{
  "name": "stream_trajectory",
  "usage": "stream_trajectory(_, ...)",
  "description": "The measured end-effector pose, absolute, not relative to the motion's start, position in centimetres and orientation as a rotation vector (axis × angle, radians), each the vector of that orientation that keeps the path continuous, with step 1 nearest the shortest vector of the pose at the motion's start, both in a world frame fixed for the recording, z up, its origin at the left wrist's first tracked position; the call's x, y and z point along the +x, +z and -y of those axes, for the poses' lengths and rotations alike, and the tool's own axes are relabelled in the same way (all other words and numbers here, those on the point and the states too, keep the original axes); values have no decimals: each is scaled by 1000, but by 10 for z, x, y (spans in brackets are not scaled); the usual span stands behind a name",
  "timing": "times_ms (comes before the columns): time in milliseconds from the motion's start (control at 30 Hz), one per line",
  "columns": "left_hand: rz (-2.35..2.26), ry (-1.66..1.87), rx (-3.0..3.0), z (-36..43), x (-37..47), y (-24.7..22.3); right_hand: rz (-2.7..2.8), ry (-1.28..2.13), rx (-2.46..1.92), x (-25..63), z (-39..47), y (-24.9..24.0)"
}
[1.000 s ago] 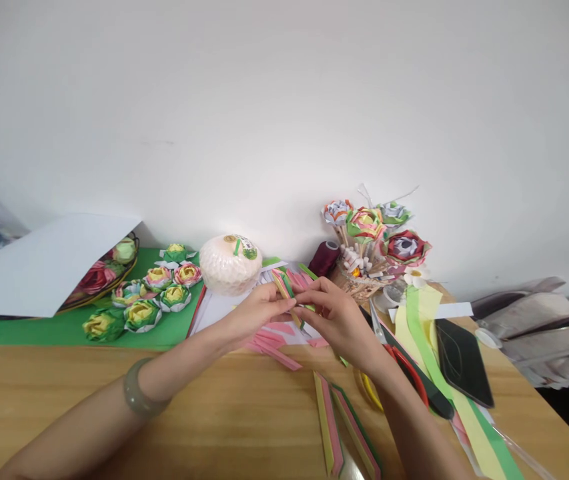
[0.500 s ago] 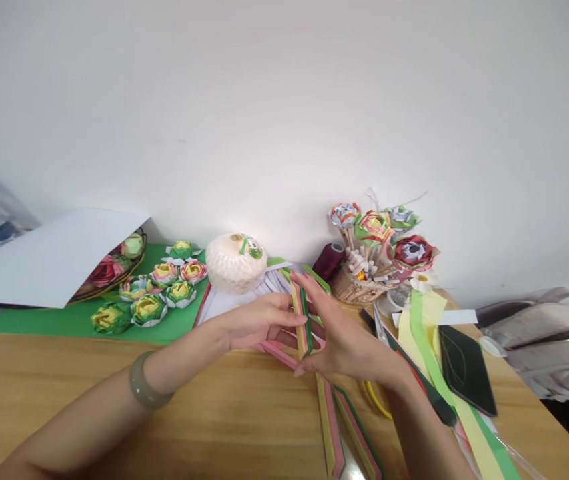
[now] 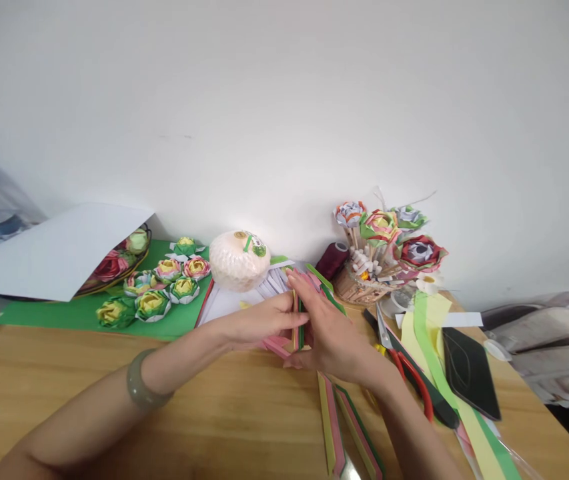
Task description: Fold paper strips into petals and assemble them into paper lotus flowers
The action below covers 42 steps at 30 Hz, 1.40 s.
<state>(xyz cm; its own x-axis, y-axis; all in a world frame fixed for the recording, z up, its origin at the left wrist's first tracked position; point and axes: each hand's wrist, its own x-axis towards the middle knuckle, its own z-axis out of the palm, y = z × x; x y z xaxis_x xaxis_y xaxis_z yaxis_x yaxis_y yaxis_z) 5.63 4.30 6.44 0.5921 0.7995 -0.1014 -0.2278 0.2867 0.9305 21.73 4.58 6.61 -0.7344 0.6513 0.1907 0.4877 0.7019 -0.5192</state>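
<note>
Two bare hands, left hand [image 3: 259, 325] and right hand [image 3: 325, 327], press together around an upright bundle of folded pink, yellow and green paper strips [image 3: 299, 320], gripping it. It stands mid-scene above the wooden worktop [image 3: 214, 413], near a white net-wrapped round ball [image 3: 239, 260] farther back.

— What carries it all?
— A wooden table [image 3: 114, 427].
— And on it?
— A green sheet [image 3: 64, 315], scissors [image 3: 409, 370], a dark phone [image 3: 469, 370], folded paper strips [image 3: 344, 433].

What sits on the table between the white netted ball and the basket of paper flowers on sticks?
In the head view, a dark red spool of thread stands between the white netted ball and the basket, with loose folded paper strips just in front of it.
</note>
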Motion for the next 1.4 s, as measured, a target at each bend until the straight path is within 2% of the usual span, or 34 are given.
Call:
stream_trajectory(200, -584, 624, 1091, -40, 53, 69, 2366, 990, -849, 223, -44, 82)
stream_trajectory(367, -538, 492, 1125, -37, 49, 74, 2076, 1034, -974, 223, -46, 84)
stream_trajectory(500, -433, 416, 1153, -34, 51, 74, 1833, 1434, -963, 219, -43, 85)
stream_trajectory(600, -397, 390, 1154, -32, 54, 74, 1714, 1581, -913, 217, -40, 88)
stream_trajectory(1033, -709, 562, 1115, -9, 66, 70, 1646, 1449, -1002, 229, -21, 77)
stream_trajectory(1400, -1035, 586, 1929, 21, 84, 50, 1692, 1149, -1201, 247, 18, 56)
